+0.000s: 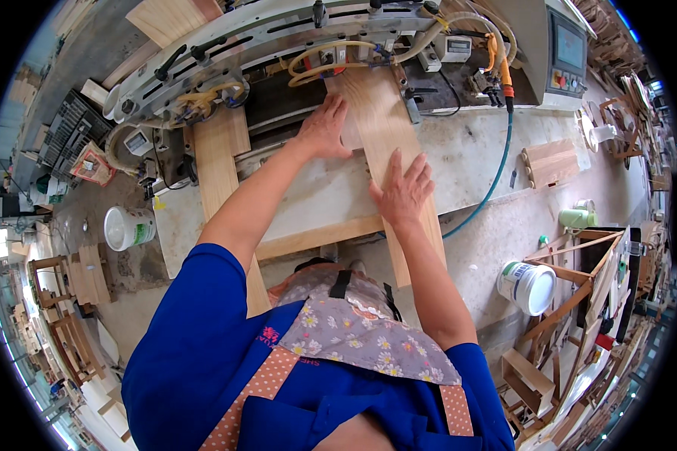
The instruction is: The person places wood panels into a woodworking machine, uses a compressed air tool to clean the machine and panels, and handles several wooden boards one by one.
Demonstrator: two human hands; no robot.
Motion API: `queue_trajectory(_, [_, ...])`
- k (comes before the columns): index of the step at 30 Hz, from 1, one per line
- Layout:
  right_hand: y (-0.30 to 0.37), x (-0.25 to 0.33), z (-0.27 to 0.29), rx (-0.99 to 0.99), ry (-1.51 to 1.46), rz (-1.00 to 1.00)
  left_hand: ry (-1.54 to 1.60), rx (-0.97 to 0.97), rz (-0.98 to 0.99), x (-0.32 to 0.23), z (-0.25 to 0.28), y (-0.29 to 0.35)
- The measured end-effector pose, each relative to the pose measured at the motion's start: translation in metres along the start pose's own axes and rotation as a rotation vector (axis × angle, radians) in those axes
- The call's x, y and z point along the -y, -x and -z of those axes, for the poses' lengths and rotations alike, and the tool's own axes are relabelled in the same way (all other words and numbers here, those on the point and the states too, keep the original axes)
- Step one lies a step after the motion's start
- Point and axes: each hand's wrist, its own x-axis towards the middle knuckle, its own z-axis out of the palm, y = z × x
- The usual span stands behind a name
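Observation:
A long light wooden board (381,120) runs from under the machine's clamps (335,56) out past the front edge of the white worktable (466,150). My left hand (325,131) reaches in to the board's left edge near the machine, its fingers stretched out and its thumb apart. Spread fingers of my right hand (406,188) lie on the board's top nearer to me. Neither hand grips anything. A second wooden board (217,169) sits at the left end of the machine, also sticking out toward me; my left forearm covers part of it.
A wooden strip (320,235) runs along the table's front edge. At the right are a control panel (568,56), a blue hose (500,161) and a stack of short boards (551,163). White buckets stand at left (128,228) and right (526,287), near a wooden frame (560,316).

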Motion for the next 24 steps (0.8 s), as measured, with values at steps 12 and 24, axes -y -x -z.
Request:
queue_trajectory(12, [-0.001,0.002,-0.004,0.025,-0.002,-0.018,0.942,-0.362,0.487,-0.041,-0.065,0.065])
queue_trajectory(24, [-0.002,0.005,-0.004,0.049,0.067,0.001,1.345,-0.155,0.795,-0.087,-0.103,0.017])
